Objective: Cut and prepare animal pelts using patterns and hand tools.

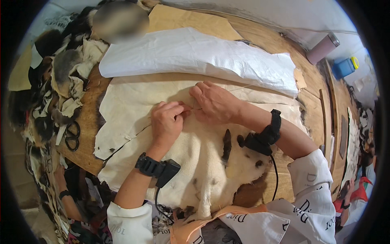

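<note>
Pale animal hides (138,95) lie spread over the wooden table in front of me, fur edges showing dark at their rims. A dark seam line runs from the lower left up to my left hand (166,122), which is closed in a pinch on the hide's edge. Close beside it, my right hand (211,103) is closed too, fingertips pressed together. Something thin, like a needle or thread, shows between the two hands; too fine to make out. A fine thread-like line also stretches out beyond the right hand. Both wrists wear black strapped devices with cables.
A white woven sheet (195,51) lies folded across the hides' far side. Black-handled scissors (72,137) rest at the table's left edge, next to heaped fur scraps (67,73). A pinkish tumbler (323,49) and a blue container (344,68) stand far right. Other people's arms show at both sides.
</note>
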Motion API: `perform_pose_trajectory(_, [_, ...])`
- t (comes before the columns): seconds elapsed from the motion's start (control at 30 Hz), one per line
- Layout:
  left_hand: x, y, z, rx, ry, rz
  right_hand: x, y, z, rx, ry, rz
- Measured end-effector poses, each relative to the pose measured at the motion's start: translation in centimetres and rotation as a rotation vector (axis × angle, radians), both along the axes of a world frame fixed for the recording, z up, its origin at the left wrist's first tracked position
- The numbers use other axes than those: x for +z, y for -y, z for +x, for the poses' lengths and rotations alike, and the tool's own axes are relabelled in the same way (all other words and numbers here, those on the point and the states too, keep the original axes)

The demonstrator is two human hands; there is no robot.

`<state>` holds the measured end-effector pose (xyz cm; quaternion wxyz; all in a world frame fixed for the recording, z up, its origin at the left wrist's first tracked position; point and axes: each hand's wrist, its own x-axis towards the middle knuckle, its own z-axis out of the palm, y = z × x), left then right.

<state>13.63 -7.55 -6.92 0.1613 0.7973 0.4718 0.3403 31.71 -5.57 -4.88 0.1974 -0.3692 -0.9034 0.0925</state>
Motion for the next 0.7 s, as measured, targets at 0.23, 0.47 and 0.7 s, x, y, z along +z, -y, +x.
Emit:
perform_pose_trajectory(0.23, [0.1, 0.0, 0.1, 0.007, 0.007, -0.042, -0.6, -0.2, -1.0, -0.047, 0.127, 0.021])
perform_pose_trajectory(0.47, [-0.2, 0.0, -0.3, 0.059, -0.004, -0.059, -0.3, 0.2, -1.6, 0.071, -0.055, -0.044])
perform_pose_trajectory(0.7, [0.2, -0.2, 0.2, 0.026, 0.089, -0.037, 0.6, 1.3, -0.2, 0.186, 0.140, 0.420])
